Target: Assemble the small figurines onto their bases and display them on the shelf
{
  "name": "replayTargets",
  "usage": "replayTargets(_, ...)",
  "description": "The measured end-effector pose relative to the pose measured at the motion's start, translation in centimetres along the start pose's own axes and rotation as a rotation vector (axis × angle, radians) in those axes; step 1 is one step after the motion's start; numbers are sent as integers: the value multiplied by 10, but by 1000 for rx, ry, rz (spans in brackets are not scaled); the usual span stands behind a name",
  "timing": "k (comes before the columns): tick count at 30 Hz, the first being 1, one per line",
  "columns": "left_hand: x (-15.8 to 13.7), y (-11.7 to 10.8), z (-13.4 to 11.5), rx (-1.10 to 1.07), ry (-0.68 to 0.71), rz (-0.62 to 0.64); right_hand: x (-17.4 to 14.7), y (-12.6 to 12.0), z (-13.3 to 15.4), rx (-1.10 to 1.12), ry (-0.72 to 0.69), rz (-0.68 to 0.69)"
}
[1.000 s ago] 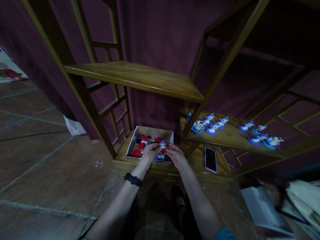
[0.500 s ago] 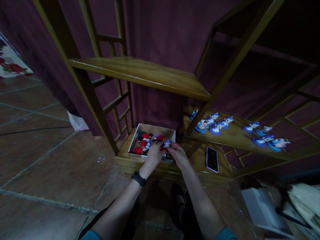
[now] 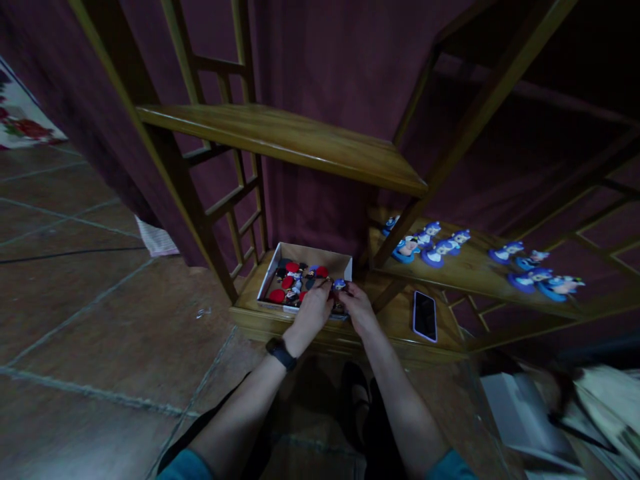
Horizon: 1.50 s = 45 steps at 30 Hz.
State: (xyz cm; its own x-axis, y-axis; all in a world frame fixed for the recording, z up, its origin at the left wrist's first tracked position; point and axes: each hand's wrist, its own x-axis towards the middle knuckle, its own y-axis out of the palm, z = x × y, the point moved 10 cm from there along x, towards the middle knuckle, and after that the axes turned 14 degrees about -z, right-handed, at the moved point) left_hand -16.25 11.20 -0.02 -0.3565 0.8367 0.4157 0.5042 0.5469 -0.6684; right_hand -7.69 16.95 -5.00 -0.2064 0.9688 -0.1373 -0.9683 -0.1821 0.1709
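A shallow cardboard box (image 3: 339, 265) stands on the low wooden shelf, with several small figurines (image 3: 295, 283) on red and dark round bases lying in it. Above its right part, my right hand (image 3: 359, 305) pinches a blue-haired figurine (image 3: 339, 285) between thumb and fingers. My left hand (image 3: 316, 304) reaches over the box's front edge, close to the held figurine's left side. Its fingers are curled together; whether they grip anything is hidden. A dark watch band (image 3: 281, 354) circles the left wrist.
Purple and blue figurines (image 3: 439, 253) stand in groups on the raised shelf (image 3: 480, 267) to the right. A phone (image 3: 425, 316) lies on the lower board. An upper shelf (image 3: 285, 140) and slanted posts frame the space. A white box (image 3: 525, 413) sits on the floor at right.
Both hands have shifted slightly right, and the blue-haired figurine has moved with the right hand. The left hand has drawn a little apart from it. The camera view has tilted slightly.
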Motion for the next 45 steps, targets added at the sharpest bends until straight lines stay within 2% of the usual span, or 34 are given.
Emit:
replayTargets(6, -7, -1, -12, 139, 90, 26, -2, 0, -4, 27, 49, -11)
replayTargets(13, -9, 0, -20, 179, 181, 22, -3, -1, -8, -16, 73, -20)
replayTargets(19, -9, 3, -20, 219, 207, 38, -3, -2, -12, -35, 94, -38)
replayTargets(27, -10, 4, -21, 203, 216, 23, -6, -2, -13, 67, 166, -51)
replayTargets(36, 6, 3, 13, -139, -83, -10, -5, 0, -9, 122, 157, -21)
replayTargets(41, 9, 16, 48, -583, -444, -88, -7, -5, -4, 160, 163, -74)
replayTargets(45, -1, 28, 67, -916, -716, -157, -8, -4, -5, 161, 162, -55)
